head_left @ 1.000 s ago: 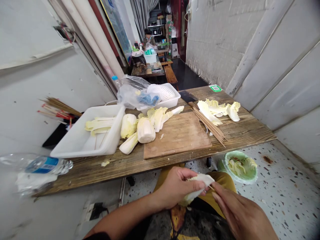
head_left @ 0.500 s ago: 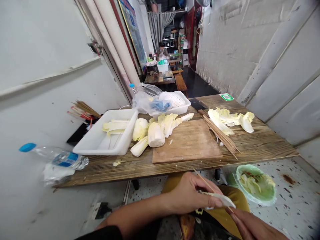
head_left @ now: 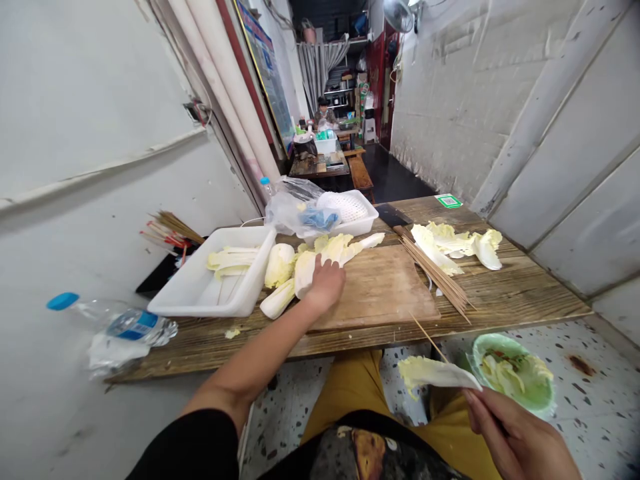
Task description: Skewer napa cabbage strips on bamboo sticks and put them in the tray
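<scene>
I have the wooden table (head_left: pixel 530 293) across my view, the white tray (head_left: pixel 210 303) at the cutting board's (head_left: pixel 385 287) nine o'clock. The left hand (head_left: pixel 327 283) reaches into the cut cabbage (head_left: pixel 345 247) at the board's ten; I can't tell whether its fingers grip any. At four, the right hand's (head_left: pixel 520 427) fingers pinch a leaf (head_left: pixel 440 375), a skewer (head_left: pixel 425 335) jutting toward eleven.

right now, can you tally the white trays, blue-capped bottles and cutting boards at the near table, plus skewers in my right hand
white trays: 2
blue-capped bottles: 2
cutting board: 1
skewer in right hand: 1
total: 6
</scene>
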`<state>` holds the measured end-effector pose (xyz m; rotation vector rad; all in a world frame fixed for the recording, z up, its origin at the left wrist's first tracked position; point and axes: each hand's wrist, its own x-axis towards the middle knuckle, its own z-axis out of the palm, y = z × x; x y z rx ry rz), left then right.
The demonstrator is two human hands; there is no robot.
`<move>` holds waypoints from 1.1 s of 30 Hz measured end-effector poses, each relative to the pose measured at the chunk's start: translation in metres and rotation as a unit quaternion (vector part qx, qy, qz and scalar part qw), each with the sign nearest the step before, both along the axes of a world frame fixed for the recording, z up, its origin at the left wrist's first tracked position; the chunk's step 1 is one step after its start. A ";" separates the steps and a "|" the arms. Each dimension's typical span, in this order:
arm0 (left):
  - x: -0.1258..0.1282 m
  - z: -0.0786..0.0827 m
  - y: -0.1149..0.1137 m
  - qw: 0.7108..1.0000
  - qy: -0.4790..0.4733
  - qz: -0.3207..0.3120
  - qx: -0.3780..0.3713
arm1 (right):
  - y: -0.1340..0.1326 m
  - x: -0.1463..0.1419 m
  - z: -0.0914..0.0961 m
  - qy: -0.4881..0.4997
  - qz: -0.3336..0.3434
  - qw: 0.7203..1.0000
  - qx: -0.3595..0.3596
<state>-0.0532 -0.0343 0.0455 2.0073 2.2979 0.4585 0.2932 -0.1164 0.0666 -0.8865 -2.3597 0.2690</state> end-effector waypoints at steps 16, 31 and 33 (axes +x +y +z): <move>-0.002 0.034 0.014 0.986 0.092 0.027 0.140 | 0.001 -0.008 -0.007 0.034 -0.053 0.998 -0.001; 0.038 0.042 -0.020 0.658 -0.733 -0.170 -0.028 | 0.015 -0.007 -0.016 0.065 -0.063 0.993 -0.080; 0.045 0.037 -0.023 0.641 -0.752 -0.149 -0.045 | 0.018 -0.005 -0.021 0.062 -0.063 0.988 -0.128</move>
